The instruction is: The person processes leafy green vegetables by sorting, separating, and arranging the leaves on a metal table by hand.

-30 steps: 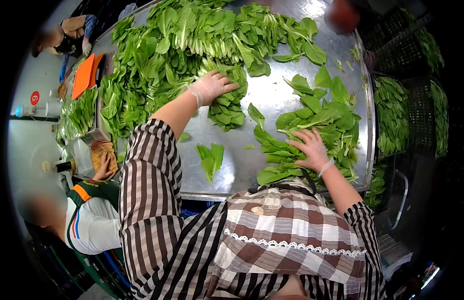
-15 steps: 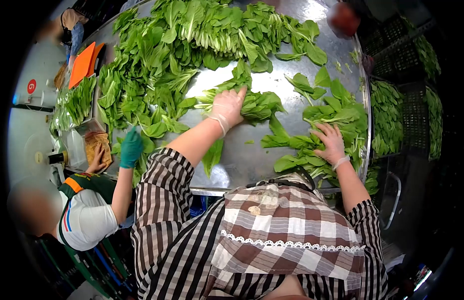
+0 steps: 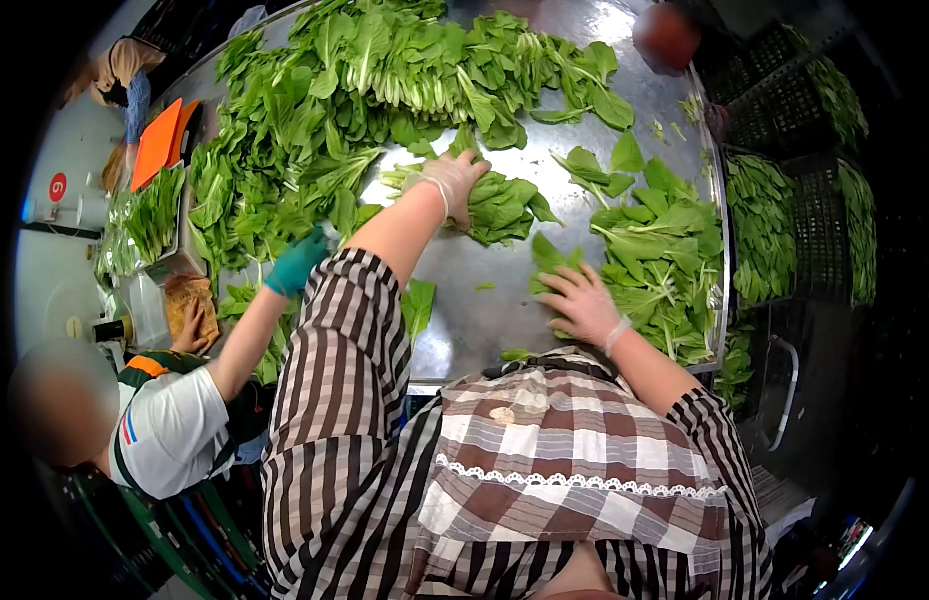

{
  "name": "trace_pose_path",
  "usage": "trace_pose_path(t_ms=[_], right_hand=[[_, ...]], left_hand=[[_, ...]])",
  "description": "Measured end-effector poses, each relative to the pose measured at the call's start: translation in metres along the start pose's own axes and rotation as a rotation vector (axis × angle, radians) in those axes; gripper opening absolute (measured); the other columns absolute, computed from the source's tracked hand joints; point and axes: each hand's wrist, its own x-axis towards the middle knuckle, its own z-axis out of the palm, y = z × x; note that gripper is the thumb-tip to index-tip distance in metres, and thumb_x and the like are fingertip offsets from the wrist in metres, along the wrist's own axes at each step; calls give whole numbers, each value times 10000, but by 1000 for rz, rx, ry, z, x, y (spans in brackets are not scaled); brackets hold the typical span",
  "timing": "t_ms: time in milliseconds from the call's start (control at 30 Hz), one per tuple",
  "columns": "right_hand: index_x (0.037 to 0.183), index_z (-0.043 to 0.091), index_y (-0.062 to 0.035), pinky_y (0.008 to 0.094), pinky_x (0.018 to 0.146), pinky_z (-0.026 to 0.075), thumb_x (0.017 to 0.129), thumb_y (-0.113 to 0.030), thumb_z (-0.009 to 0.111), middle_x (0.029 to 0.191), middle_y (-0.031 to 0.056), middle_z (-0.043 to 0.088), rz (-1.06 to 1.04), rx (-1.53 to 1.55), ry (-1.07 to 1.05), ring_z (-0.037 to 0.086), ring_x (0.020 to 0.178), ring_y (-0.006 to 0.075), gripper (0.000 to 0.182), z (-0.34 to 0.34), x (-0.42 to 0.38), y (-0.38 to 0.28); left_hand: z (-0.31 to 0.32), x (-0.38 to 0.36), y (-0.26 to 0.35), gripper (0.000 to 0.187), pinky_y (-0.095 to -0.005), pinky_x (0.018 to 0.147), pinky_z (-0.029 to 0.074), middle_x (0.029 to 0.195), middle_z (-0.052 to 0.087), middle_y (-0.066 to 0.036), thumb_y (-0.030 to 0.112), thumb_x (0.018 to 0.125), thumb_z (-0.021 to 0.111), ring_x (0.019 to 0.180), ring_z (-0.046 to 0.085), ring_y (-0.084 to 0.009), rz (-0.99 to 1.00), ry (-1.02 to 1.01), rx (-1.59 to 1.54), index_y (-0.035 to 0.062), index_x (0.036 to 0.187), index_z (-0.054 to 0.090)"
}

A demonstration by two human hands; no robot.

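My left hand [image 3: 451, 186], in a clear glove, curls over a bunch of leafy greens [image 3: 503, 208] lying on the metal table [image 3: 475, 335]. Its fingers reach over the far side, and the thumb points down along the near side. Close to the table's front edge, my right hand [image 3: 585, 308], also gloved, lies palm down with fingers spread. Its fingertips touch a loose green leaf [image 3: 551, 256]. Just right of that hand is a pile of leafy greens [image 3: 665, 250].
A long heap of greens [image 3: 385, 60] covers the far side and left. A co-worker's green-gloved hand [image 3: 297, 262] is near my left elbow. Black crates [image 3: 820, 225] of greens stand at right. An orange board [image 3: 158, 145] and a brown cloth [image 3: 190, 305] are at left.
My right hand has moved left and toward me, off the right-hand pile. My left hand has shifted slightly away from me over its bunch. The co-worker's green glove has moved right.
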Motion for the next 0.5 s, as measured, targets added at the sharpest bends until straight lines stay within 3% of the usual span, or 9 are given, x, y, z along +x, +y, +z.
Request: trace_pose_path(t_ms=[100,133,233,267,300,333,367,433,500], right_hand=[[1244,597,-235,509,1126,293,782,-349,730,1420,28,496,100,-67,117,420,1338,280,494,13,-38,31],[1237,601,-234,507,1116,304,779,-351,732,1413,29,502,137,-55,120,431,1326,281,490,14,-49,40],[1216,614,-232,499,1083,334,770,-358,738,1392,33,519,238,-26,128,464,1291,285,480,11,-61,43],[1208,618,-233,497,1072,342,766,-359,741,1385,34,523,262,-32,133,474,1279,286,476,-1,-56,35],[1201,623,-234,494,1060,350,763,-361,743,1378,35,528,285,-40,135,484,1267,287,472,-16,-49,27],[1177,639,-205,489,1023,370,761,-354,743,1314,50,566,209,-111,276,516,1220,295,453,-32,-35,13],[1172,642,-191,488,1024,367,765,-348,739,1290,56,576,184,-82,289,518,1214,294,446,-35,-23,6],[1161,648,-164,488,1025,360,772,-335,731,1243,69,596,137,-29,318,523,1201,292,434,-39,-2,-7],[1119,663,-112,425,954,434,789,-310,728,1104,92,643,191,168,368,598,1041,272,390,-37,20,-10]], left_hand=[[7,-11,11,1061,-424,952,522,1377,479,-114,402,536,916,1216,548,-339,-200,-61,-126,207,1432,384],[13,-19,14,988,-416,907,539,1255,536,-156,429,583,887,1123,608,-340,-218,3,-141,153,1399,404],[26,-27,28,956,-406,896,541,1248,529,-204,456,629,852,1074,634,-344,-362,63,-278,101,1391,396],[22,-29,31,1002,-412,913,533,1256,515,-258,512,662,826,1072,635,-374,-365,87,-337,30,1406,358],[22,-29,36,1032,-417,921,528,1266,509,-267,529,665,822,1084,627,-387,-396,154,-432,18,1420,338],[24,-29,42,1062,-422,929,524,1277,504,-276,547,668,818,1096,619,-400,-425,222,-529,7,1434,319],[24,-29,48,1093,-428,936,519,1288,498,-285,564,671,815,1109,612,-413,-453,290,-627,-4,1448,299],[16,-34,55,1188,-429,935,523,1358,445,-296,608,685,792,1152,591,-414,-426,304,-700,-23,1495,196],[17,-34,53,1221,-423,952,516,1395,416,-310,611,688,789,1174,578,-420,-373,380,-717,-37,1506,156]])
